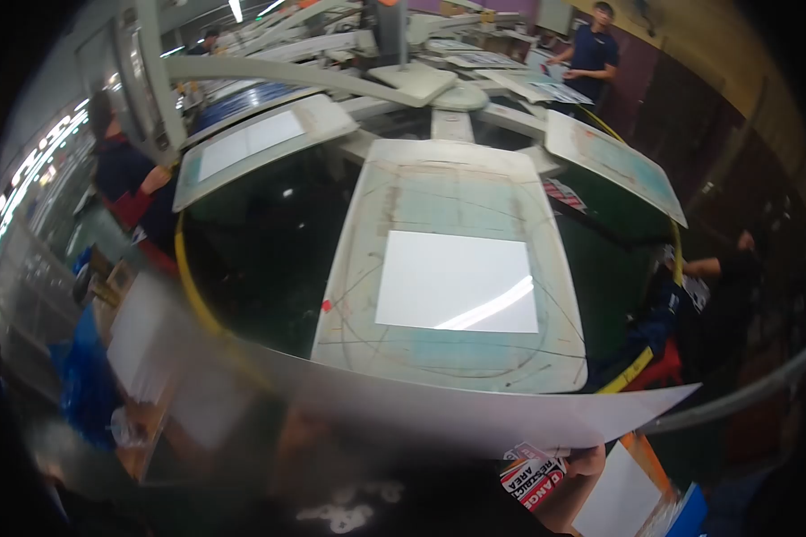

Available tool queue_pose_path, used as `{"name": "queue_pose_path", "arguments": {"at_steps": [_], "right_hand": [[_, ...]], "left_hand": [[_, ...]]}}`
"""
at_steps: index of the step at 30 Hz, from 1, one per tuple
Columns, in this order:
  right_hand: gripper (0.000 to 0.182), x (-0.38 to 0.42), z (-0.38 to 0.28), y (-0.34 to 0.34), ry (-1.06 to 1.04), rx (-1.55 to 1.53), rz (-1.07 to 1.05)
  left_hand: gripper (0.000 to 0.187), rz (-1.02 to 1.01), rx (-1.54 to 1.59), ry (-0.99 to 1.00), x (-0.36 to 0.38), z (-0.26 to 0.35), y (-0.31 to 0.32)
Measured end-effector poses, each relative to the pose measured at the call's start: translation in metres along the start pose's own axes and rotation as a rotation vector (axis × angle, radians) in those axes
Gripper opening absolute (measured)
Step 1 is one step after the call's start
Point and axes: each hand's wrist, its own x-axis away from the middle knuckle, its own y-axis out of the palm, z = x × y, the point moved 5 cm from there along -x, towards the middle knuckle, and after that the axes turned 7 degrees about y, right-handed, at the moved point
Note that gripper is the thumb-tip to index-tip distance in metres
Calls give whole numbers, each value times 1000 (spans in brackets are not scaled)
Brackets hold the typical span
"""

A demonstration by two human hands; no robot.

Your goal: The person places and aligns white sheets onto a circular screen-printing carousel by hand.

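handheld wht sheet (519,414) nr platen (448,358) edge, gaps (282,246) l/r

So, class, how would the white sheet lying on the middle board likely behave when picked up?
The white sheet is probably light, since its edges look thin. Its glossy shine suggests a smooth, possibly slippery face. Lying flat on the middle board, it may be hard to get a grip under.

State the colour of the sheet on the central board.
The sheet is white, in the head view.
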Motion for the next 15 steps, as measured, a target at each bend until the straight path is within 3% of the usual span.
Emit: {"name": "queue_pose_path", "arguments": {"at_steps": [1, 3, 4, 5, 8, 15], "right_hand": [[64, 3, -6, 7, 81, 30, 64], [51, -11, -35, 34, 56, 297, -95], [45, -17, -45, 48, 50, 430, -175], [36, -18, -55, 58, -57, 716, -73], [37, -2, -51, 57, -313, 752, 191], [30, 0, -50, 38, -308, 802, 176]], "left_hand": [[48, 28, -75, 61, -3, 1, 3], [47, -12, -140, 373, -44, 39, 37], [41, -183, -218, 444, -69, 75, 58], [34, -213, -322, 493, -76, 87, 68], [28, -489, -311, 764, -89, 89, 75], [27, -460, -226, 779, -90, 82, 86]]}}
